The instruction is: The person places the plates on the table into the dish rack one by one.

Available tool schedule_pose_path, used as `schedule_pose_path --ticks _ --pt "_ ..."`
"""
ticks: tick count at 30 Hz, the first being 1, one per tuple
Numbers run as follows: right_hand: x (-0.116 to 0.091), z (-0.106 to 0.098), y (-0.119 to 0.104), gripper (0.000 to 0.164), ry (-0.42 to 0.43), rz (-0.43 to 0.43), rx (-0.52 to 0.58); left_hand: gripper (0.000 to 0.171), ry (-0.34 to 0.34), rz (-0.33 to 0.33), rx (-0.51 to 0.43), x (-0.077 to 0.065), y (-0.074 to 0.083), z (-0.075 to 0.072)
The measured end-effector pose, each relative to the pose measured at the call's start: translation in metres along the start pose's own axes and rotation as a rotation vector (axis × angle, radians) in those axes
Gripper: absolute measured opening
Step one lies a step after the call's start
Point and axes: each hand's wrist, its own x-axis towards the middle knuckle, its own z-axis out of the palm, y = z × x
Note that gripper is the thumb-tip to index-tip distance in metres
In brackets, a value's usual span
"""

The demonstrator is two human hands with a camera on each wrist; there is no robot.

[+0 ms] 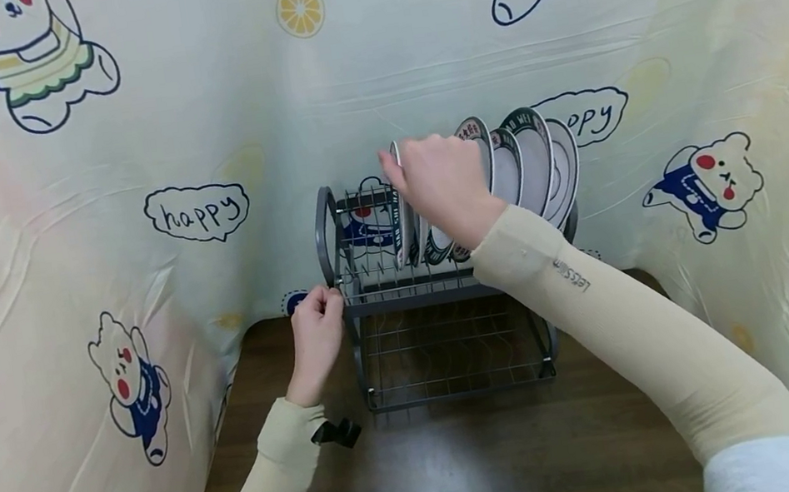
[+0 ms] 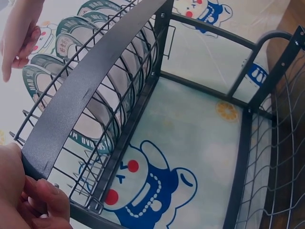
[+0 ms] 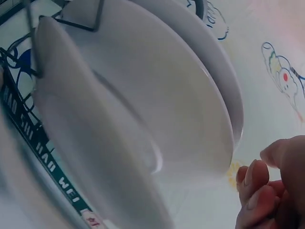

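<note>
A two-tier dark metal dish rack (image 1: 417,301) holds several white plates (image 1: 541,154) with dark green, lettered rims, standing on edge in its upper tier. My left hand (image 1: 317,330) grips the rack's left front corner; in the left wrist view its fingers (image 2: 47,198) curl by the end of the flat grey bar (image 2: 81,90). Over the plates' left part is my right hand (image 1: 448,184), hiding some of them. In the right wrist view its fingers (image 3: 257,195) bend loosely beside the white plates (image 3: 162,86), apart from them and holding nothing.
The rack's lower wire tier (image 1: 448,356) shows below the plates. The rack stands on a brown wooden table (image 1: 433,467). Behind and at both sides hangs a pale cloth (image 1: 254,106) printed with bears and orange slices. A black strap piece (image 1: 337,433) sits at my left wrist.
</note>
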Motion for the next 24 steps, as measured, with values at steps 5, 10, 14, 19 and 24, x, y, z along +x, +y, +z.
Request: schedule_pose_path --ticks 5,10,14,19,24 --pt "-0.019 -0.001 0.018 0.043 0.115 -0.042 0.089 0.033 0.006 -0.032 -0.005 0.000 0.001 0.002" --pt "-0.038 0.001 0.032 0.041 0.200 -0.075 0.130 0.033 0.001 -0.048 -0.019 -0.005 0.017 0.001" --pt "-0.052 0.003 0.039 0.040 0.239 -0.106 0.162 0.032 -0.016 -0.042 -0.036 -0.011 0.038 -0.004" --pt "-0.070 0.005 0.047 0.040 0.275 -0.147 0.179 0.031 -0.022 -0.045 -0.049 -0.013 0.044 -0.005" --pt "-0.089 0.006 0.054 0.039 0.288 -0.166 0.213 0.032 -0.021 -0.044 -0.058 -0.012 0.039 -0.003"
